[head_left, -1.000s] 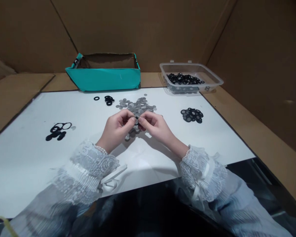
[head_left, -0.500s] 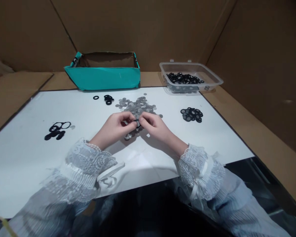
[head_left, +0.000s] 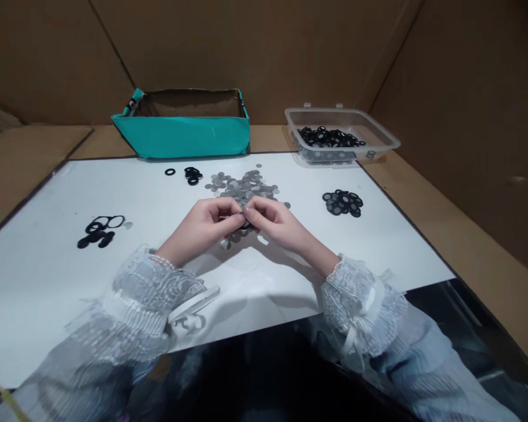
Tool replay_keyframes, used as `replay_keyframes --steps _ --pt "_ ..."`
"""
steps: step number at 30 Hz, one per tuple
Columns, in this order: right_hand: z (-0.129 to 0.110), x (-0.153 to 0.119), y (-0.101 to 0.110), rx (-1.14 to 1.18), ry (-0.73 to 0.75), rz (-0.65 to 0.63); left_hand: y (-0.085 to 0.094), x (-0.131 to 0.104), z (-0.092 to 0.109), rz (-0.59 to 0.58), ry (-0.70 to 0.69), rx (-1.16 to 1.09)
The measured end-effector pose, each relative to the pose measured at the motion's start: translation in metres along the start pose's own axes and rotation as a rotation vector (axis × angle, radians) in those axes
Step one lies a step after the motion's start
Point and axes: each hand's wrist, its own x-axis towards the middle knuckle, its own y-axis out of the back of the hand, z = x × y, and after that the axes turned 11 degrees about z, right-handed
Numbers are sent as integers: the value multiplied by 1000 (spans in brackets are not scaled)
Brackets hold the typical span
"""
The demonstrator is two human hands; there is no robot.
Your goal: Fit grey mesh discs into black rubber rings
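Observation:
Fingertips of my left hand (head_left: 211, 221) and my right hand (head_left: 277, 221) meet over a heap of small grey discs (head_left: 249, 186). Pinched between them is a black ring (head_left: 245, 225), mostly hidden by the thumbs; a grey disc in it cannot be made out now. Both hands are closed on this ring. Just beyond the left hand lie several loose black rings (head_left: 192, 174) and a single black ring (head_left: 170, 172). To the right is a pile of black rings with grey discs in their centres (head_left: 343, 203).
A teal open box (head_left: 182, 137) stands at the back left. At the back right, a clear plastic container (head_left: 381, 151) holds many black rings. Black rings and black pieces (head_left: 97, 235) lie on the left of the white board (head_left: 39, 293). Cardboard walls (head_left: 268, 53) enclose the work area.
My right thumb has slid over the ring and now covers most of it. The fingertips of both hands have come closer together. The view has shifted slightly.

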Motion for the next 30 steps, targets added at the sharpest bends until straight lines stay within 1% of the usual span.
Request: replay_keyframes --steps 3,7,10,15,20,22,27,30 --pt "-2 0 2 24 17 8 1 -1 1 56 -39 -12" --pt "-5 -2 3 7 52 25 1 -1 3 94 -68 15" --pt "-4 -3 0 -17 38 59 0 -2 2 129 -84 59" --pt "3 -2 -6 -22 -35 99 -4 -2 -4 140 -98 93" --pt "7 -2 -7 -127 5 160 -5 -1 -6 110 -130 200" --pt "6 -3 -6 -164 22 154 -4 -1 -5 111 -110 203" --pt "5 -5 -3 -159 22 93 -4 0 -4 157 -48 120" --pt "4 -5 -2 -206 47 96 -4 0 -3 135 -46 120"
